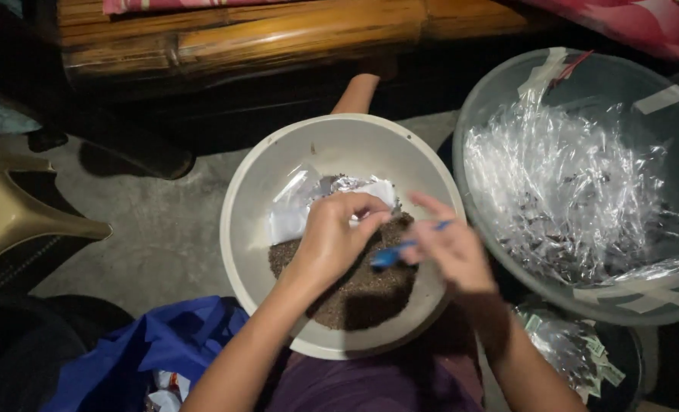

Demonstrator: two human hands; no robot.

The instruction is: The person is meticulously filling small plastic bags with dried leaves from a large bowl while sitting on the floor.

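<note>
Both forearms reach fwd & converge at centre. Left hand (332, 240) curled, fingertips pinched together, knuckles up. Right hand (450, 252) just beside it, fingers loosely extended w/ thumb & forefinger pinching.

- Hands: two, a left hand (332, 236) and a right hand (450, 248), both over the same basin.
- Round basins: two, one cream basin (259, 229) and one larger grey basin (492, 99).
- Blue spoons: one blue spoon (400, 250), in the right hand.
- Silvery sachets in the cream basin: one silver sachet (309, 200), pinched by the left hand.
- Heaps of dark granules: one dark heap (362, 294).
- Clear plastic wrappers (576, 191) in the grey basin: too many and too tangled to count.
- Blue bags: one blue bag (156, 343).
- Beige plastic chairs: one beige chair (19, 214), partly in view.
</note>
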